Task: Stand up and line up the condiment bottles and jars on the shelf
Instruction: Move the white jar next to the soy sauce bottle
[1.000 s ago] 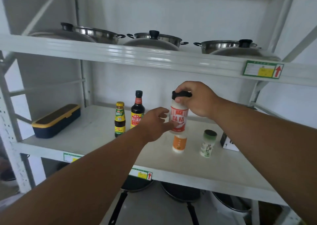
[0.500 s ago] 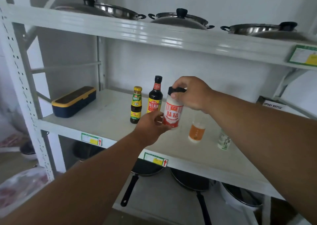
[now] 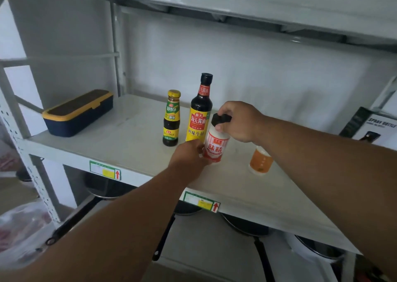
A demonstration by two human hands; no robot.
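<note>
Surfaces: mostly painted metal and glossy bottles.
Shelf smooth grey painted metal, slight sheen; soy sauce bottle glossy dark with glossy paper label; white seasoning bottle smooth plastic, black cap; navy box matt plastic.

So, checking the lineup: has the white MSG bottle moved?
Yes. The white MSG bottle has moved left, now beside the soy sauce bottle.

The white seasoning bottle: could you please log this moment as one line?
white seasoning bottle tilted beside soy sauce bottle | right hand grips cap | left hand holds base | orange jar pending
</note>
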